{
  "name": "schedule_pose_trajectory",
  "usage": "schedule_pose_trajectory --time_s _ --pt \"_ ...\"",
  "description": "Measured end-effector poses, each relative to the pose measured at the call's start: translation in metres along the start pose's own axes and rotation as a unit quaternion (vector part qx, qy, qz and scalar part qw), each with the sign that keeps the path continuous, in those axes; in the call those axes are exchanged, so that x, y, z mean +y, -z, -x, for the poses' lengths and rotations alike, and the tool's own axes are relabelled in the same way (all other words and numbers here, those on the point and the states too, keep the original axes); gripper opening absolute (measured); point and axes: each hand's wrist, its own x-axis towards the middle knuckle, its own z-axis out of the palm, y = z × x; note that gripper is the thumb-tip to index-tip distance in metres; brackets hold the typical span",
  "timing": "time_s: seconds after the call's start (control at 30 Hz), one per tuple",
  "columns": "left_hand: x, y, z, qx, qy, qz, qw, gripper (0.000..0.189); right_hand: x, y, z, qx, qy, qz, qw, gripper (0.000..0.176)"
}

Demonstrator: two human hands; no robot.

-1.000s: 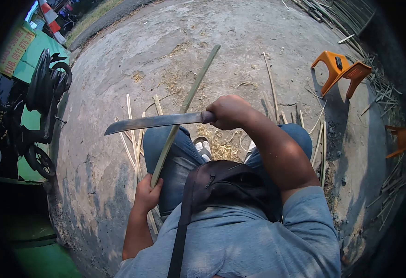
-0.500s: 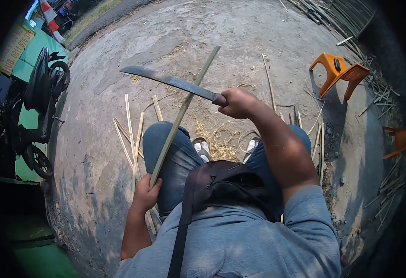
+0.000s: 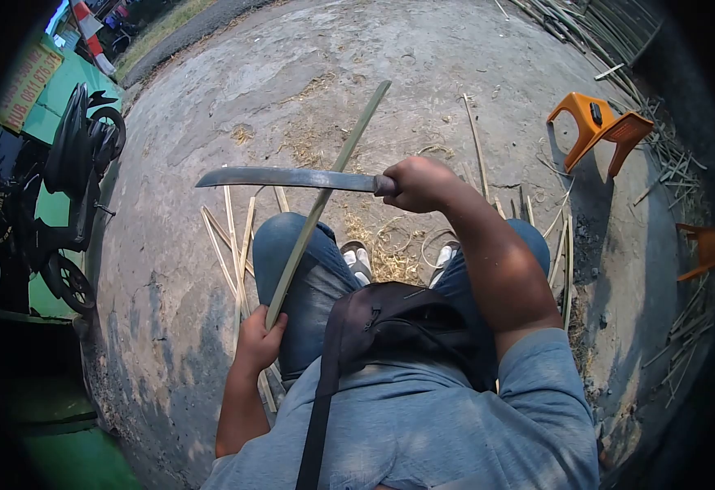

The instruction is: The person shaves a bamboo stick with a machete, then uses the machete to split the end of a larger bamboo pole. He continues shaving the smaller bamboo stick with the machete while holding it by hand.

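Note:
My left hand grips the lower end of a long greenish bamboo strip, which slants up and away to the right over my left knee. My right hand is closed round the handle of a machete. Its long curved blade points left, nearly level across the view, and crosses over the upper part of the strip. Several pale bamboo strips lie beside my left leg, and more strips are by my right leg. Shavings cover the ground between my feet.
An orange plastic stool with a small black object on top stands at the front right, and another orange piece is farther right. A motorcycle is parked at left. Bamboo strips are heaped along the right edge.
The machete blade has swung down from an upward-left tilt to nearly level, its tip lower and slightly farther left. My left hand and the strip have hardly moved.

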Motion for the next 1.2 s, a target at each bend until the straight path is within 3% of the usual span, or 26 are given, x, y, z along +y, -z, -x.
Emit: schedule_pose_trajectory --time_s 0.3,0.6,1.2 --pt "0.005 0.002 0.0 -0.008 0.0 0.026 1.0 0.029 0.017 0.002 -0.004 0.026 -0.062 -0.047 0.997 0.027" --pt "0.002 0.0 0.0 -0.004 0.002 0.014 1.0 0.03 0.002 -0.008 -0.003 -0.001 0.002 -0.028 1.0 0.027" --pt "-0.001 0.0 0.0 -0.001 -0.007 0.01 1.0 0.03 0.004 -0.009 -0.005 0.0 0.002 -0.007 1.0 0.024"
